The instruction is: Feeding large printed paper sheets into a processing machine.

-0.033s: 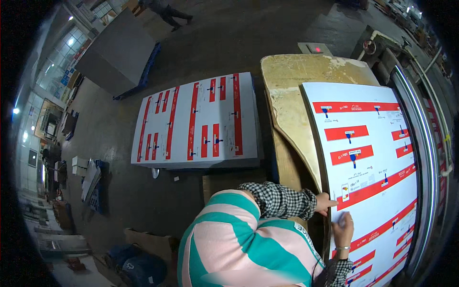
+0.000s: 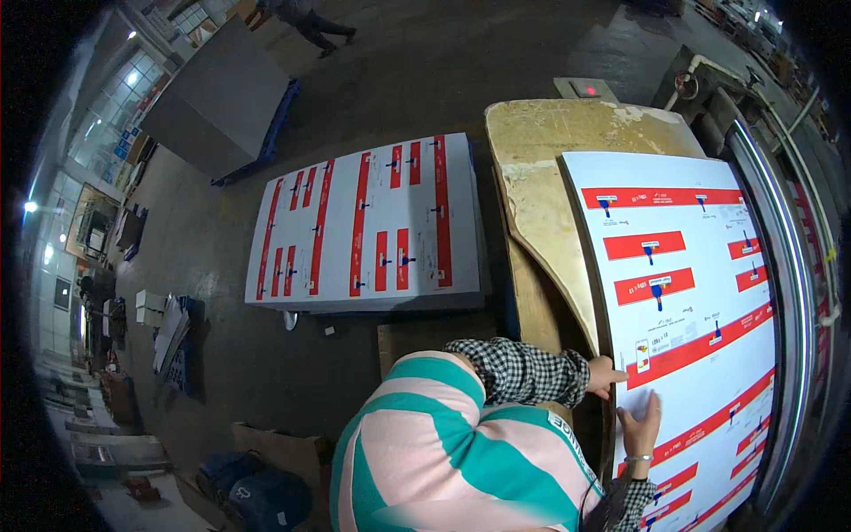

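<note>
A large white sheet [image 2: 700,372] printed with red bands and small blue figures lies on top of a stack on the worn table at my right. My left hand [image 2: 603,376] is at the stack's near left edge. Its fingertips are on the sheet's margin beside a red band, and the rest of the hand is closed against the edge. Just nearer to me, my right hand [image 2: 640,430] rests over the white part of the sheet, thumb and fingers apart, holding nothing. A bracelet circles that wrist. Both sleeves are checked.
A metal rail [image 2: 789,337] runs along the sheet's right side. The worn table top [image 2: 541,146] has a curved edge. Left of it stands another stack of printed sheets [image 2: 377,230]. A grey block [image 2: 217,102] sits on a blue pallet farther back, and a person [image 2: 315,25] is beyond.
My right hand's fingers have straightened and spread a little over the sheet. My left hand has stayed at the edge.
</note>
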A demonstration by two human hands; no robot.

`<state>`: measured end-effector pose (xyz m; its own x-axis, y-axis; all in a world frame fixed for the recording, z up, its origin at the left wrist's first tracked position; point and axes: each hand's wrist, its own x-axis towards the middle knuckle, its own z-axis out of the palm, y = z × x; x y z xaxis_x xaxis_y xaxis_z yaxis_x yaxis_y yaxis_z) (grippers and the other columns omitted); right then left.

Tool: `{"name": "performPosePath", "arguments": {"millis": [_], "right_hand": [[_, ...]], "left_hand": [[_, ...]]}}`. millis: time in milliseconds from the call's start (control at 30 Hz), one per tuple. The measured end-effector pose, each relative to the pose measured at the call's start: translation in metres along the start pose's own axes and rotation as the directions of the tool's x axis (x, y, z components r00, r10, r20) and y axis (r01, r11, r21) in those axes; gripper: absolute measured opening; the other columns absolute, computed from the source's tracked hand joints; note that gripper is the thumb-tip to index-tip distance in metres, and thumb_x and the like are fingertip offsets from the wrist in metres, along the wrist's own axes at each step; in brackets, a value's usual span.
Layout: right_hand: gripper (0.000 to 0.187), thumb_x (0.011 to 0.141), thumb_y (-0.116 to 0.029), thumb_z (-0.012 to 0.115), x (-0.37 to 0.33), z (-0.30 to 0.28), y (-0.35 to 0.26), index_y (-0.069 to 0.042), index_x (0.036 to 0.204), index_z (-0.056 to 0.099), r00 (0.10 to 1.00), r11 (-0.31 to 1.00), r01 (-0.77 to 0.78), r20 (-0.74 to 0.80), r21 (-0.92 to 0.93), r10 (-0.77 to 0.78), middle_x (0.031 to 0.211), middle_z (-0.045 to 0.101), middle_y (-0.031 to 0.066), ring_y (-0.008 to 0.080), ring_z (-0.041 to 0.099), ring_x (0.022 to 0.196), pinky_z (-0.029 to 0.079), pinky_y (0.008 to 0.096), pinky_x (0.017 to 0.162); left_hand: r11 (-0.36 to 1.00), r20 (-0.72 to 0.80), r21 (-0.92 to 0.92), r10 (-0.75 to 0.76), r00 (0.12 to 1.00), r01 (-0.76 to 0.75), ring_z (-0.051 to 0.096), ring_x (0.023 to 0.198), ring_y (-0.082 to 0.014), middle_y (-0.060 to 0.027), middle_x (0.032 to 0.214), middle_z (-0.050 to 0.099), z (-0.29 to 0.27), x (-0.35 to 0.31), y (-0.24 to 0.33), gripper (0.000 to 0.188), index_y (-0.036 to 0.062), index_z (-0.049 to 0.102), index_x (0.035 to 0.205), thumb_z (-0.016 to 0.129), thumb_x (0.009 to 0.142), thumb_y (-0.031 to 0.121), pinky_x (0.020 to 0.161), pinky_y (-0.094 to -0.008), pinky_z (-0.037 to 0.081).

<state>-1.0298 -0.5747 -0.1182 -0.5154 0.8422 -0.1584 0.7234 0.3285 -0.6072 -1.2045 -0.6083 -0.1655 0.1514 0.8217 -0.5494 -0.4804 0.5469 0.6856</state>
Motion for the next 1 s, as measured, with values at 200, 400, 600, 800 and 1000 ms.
{"name": "performPosePath", "arguments": {"millis": [200, 400, 600, 800, 1000], "right_hand": [[0.076, 0.051, -0.016, 0.076, -0.011, 0.002, 0.017, 0.008, 0.113, 0.040, 0.997, 0.982, 0.083, 0.014, -0.171, -0.082, 0.124, 0.032, 0.0304, 0.0394, 0.030, 0.118, 0.027, 0.0388, 0.098], [0.028, 0.070, -0.007, 0.062, -0.012, -0.020, 0.038, 0.005, 0.094, 0.054, 0.989, 0.978, 0.108, 0.081, 0.179, -0.124, 0.109, 0.050, 0.0271, 0.0376, 0.049, 0.102, 0.038, 0.0369, 0.088], [0.014, 0.073, 0.002, 0.052, -0.018, -0.083, -0.026, 0.006, 0.085, 0.059, 0.971, 0.964, 0.214, -0.141, 0.156, -0.192, 0.094, 0.059, 0.0212, 0.0291, 0.058, 0.089, 0.045, 0.0320, 0.078], [0.017, 0.070, -0.002, 0.059, -0.019, 0.008, 0.046, 0.006, 0.085, 0.060, 0.996, 0.933, 0.054, -0.087, 0.357, -0.024, 0.095, 0.059, 0.0221, 0.0275, 0.058, 0.090, 0.047, 0.0305, 0.075], [0.022, 0.066, 0.000, 0.056, 0.031, -0.029, 0.026, 0.007, 0.087, 0.060, 0.982, 0.956, -0.154, 0.150, 0.252, 0.118, 0.089, 0.061, 0.0202, 0.0209, 0.058, 0.087, 0.043, 0.0289, 0.079]], "left_hand": [[0.980, 0.001, 0.193, -0.052, 0.999, 0.051, 0.053, 0.071, -0.0123, -0.0053, 0.094, 0.057, -0.012, 0.022, -0.017, 0.040, 0.0038, 0.046, 0.114, 0.056, 0.078, 0.017, 0.062, -0.0260, 0.046], [0.994, 0.208, 0.112, -0.039, 0.977, 0.016, 0.050, 0.063, -0.0087, -0.0027, 0.086, 0.058, -0.001, -0.016, 0.015, 0.032, 0.0025, 0.056, 0.100, 0.064, 0.072, 0.016, 0.055, -0.0214, 0.043], [-0.149, 0.198, 0.969, -0.024, 0.980, -0.199, 0.046, 0.053, -0.0217, -0.0125, 0.064, 0.049, -0.007, 0.015, -0.008, 0.009, -0.0030, 0.053, 0.073, 0.050, 0.078, 0.003, 0.050, -0.0329, 0.041], [0.987, -0.268, 0.123, -0.063, 0.961, 0.099, 0.051, 0.055, -0.0254, -0.0150, 0.057, 0.050, 0.006, -0.002, -0.001, 0.021, -0.0094, 0.056, 0.069, 0.051, 0.074, 0.010, 0.050, -0.0344, 0.042], [0.989, -0.086, 0.145, 0.013, 0.996, -0.001, 0.057, 0.076, -0.0203, -0.0120, 0.096, 0.057, -0.009, 0.010, -0.022, 0.043, 0.0001, 0.046, 0.113, 0.054, 0.078, 0.023, 0.064, -0.0342, 0.051]]}}
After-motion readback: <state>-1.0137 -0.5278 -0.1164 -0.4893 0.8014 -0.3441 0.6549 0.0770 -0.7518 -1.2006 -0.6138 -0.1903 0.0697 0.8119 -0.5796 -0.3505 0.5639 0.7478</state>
